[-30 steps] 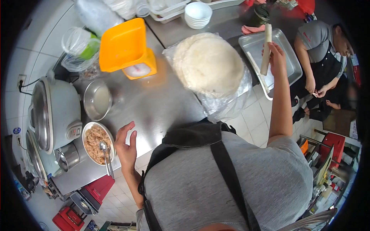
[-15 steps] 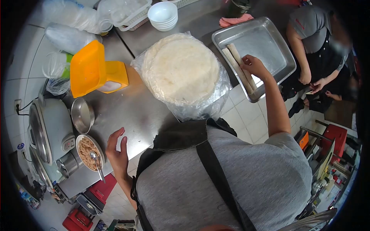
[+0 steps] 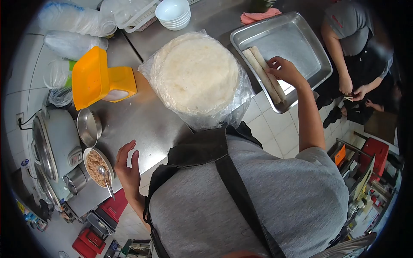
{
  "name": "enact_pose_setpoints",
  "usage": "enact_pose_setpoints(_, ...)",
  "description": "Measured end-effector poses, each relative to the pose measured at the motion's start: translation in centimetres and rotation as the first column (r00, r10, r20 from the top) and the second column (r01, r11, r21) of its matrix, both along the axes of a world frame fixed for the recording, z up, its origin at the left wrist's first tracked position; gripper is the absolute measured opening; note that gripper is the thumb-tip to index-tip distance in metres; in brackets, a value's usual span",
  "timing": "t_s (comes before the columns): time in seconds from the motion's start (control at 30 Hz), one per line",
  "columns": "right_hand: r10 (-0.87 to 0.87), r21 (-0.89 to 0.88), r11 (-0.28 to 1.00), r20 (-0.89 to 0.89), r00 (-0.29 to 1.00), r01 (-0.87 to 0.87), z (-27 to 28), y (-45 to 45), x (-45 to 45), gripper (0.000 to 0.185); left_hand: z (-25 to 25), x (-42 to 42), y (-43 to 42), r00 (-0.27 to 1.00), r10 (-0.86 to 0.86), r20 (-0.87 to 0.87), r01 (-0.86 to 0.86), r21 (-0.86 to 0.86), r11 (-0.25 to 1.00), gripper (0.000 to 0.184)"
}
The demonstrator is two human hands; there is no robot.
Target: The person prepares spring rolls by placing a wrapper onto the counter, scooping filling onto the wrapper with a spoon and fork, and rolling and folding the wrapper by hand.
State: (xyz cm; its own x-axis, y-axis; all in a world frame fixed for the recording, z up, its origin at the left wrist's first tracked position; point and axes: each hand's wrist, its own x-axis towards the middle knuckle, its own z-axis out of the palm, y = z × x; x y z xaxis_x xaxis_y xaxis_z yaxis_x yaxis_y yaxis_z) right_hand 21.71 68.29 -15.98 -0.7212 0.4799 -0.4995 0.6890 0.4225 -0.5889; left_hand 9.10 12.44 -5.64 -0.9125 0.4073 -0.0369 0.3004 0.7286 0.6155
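Two long pale rolls, the left roll [image 3: 260,73] and the right roll [image 3: 271,77], lie side by side along the left side of a metal tray [image 3: 316,47]. My right hand [image 3: 287,72] is over the tray beside the right roll. Its fingers are curved and apart, with fingertips at the roll's edge; contact is hard to make out. My left hand [image 3: 129,170] hangs open and holds nothing, right of a bowl of brown filling [image 3: 95,165] with a spoon [image 3: 105,178] in it. A stack of thin round wrappers [image 3: 195,75] sits on clear plastic in front of me.
A yellow scale [image 3: 122,84], metal bowl [image 3: 89,127] and rice cooker [image 3: 60,142] stand on the left. White bowls [image 3: 173,15] and a pink cloth [image 3: 260,16] are at the back. Another person [image 3: 355,51] is beyond the tray on the right.
The view has shifted slightly. My right hand has eased a little to the right of the rolls, its fingers further apart. My left hand stays open and the rolls lie as before.
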Motion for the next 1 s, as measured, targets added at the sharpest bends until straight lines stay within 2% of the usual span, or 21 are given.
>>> enact_pose_setpoints(0.07, -0.020, 0.118, 0.993, -0.030, 0.999, 0.023, 0.2, -0.1, -0.1, 0.052, 0.0, 0.2, -0.3, 1.000, 0.005, -0.013, -0.005, -0.018, 1.000, 0.030)
enact_pose_setpoints(0.17, 0.123, 0.027, 0.992, -0.182, 0.976, -0.120, -1.1, -0.7, -0.3, 0.054, 0.1, 0.7, -0.5, 1.000, -0.001, -0.014, 0.001, -0.040, 0.999, 0.030)
enact_pose_setpoints(0.27, 0.296, 0.441, 0.885, -0.284, 0.912, -0.150, -0.6, -2.3, -1.3, 0.054, 0.0, 1.0, -0.8, 0.999, -0.009, -0.034, 0.008, -0.034, 0.999, 0.029)
enact_pose_setpoints(0.3, 0.309, 0.518, 0.852, -0.381, 0.872, -0.075, -0.3, -3.3, -2.3, 0.054, 0.0, 1.2, -0.8, 0.999, -0.004, -0.037, 0.003, -0.028, 1.000, 0.029)
enact_pose_setpoints(0.4, 0.365, 0.340, 0.919, -0.549, 0.752, -0.197, 1.3, -8.7, -6.1, 0.054, -0.4, 1.7, -0.8, 0.998, 0.008, -0.062, -0.010, -0.035, 0.999, 0.029)
enact_pose_setpoints(0.47, 0.553, 0.354, 0.833, -0.574, 0.604, -0.426, 0.8, -13.8, -8.1, 0.051, -0.8, 2.1, -0.9, 0.997, 0.012, -0.078, -0.015, -0.038, 0.999, 0.030)
enact_pose_setpoints(0.53, 0.659, 0.449, 0.751, -0.563, 0.499, -0.485, -0.9, -17.9, -9.6, 0.038, -0.7, 3.0, -0.7, 0.995, 0.046, -0.084, -0.049, -0.034, 0.998, 0.030)
enact_pose_setpoints(0.63, 0.706, 0.482, 0.708, -0.500, 0.502, -0.515, -2.3, -18.6, -10.7, 0.026, -1.2, 4.3, -1.5, 0.991, 0.095, -0.090, -0.098, -0.033, 0.995, 0.030)
enact_pose_setpoints(0.73, 0.658, 0.407, 0.744, -0.589, 0.470, -0.530, -2.9, -18.2, -11.3, 0.019, -1.9, 5.6, -2.7, 0.988, 0.142, -0.053, -0.144, -0.038, 0.989, 0.031)
enact_pose_setpoints(0.77, 0.600, 0.324, 0.779, -0.632, 0.491, -0.537, -3.0, -17.8, -11.4, 0.013, -2.0, 6.0, -2.9, 0.988, 0.154, -0.031, -0.155, -0.034, 0.987, 0.031)
enact_pose_setpoints(0.8, 0.408, 0.057, 0.847, -0.708, 0.577, -0.529, -2.3, -18.0, -11.3, 0.011, -1.9, 6.2, -3.0, 0.986, 0.164, -0.007, -0.164, -0.029, 0.986, 0.030)
enact_pose_setpoints(0.83, 0.201, -0.213, 0.845, -0.724, 0.660, -0.491, -1.4, -18.1, -11.2, 0.010, -1.8, 6.3, -3.1, 0.985, 0.173, 0.012, -0.173, -0.023, 0.985, 0.030)
enact_pose_setpoints(0.87, -0.003, -0.467, 0.774, -0.680, 0.734, -0.429, -0.5, -18.2, -11.4, 0.009, -1.7, 6.2, -3.1, 0.986, 0.161, 0.033, -0.161, 0.019, 0.987, 0.033)
enact_pose_setpoints(0.9, -0.100, -0.749, 0.521, -0.530, 0.842, -0.410, 0.3, -17.1, -11.6, 0.017, -1.5, 5.9, -3.0, 0.988, 0.148, 0.051, -0.151, 0.061, 0.987, 0.037)
enact_pose_setpoints(0.93, -0.206, -0.865, 0.332, -0.456, 0.866, -0.376, 2.3, -17.7, -11.9, 0.021, -1.5, 5.5, -2.8, 0.988, 0.137, 0.065, -0.144, 0.104, 0.984, 0.041)
enact_pose_setpoints(1.0, -0.337, -0.953, -0.103, -0.235, 0.912, -0.284, 5.9, -19.6, -12.0, 0.030, -3.1, 4.0, -2.0, 0.972, 0.155, 0.176, -0.214, 0.397, 0.893, 0.065)
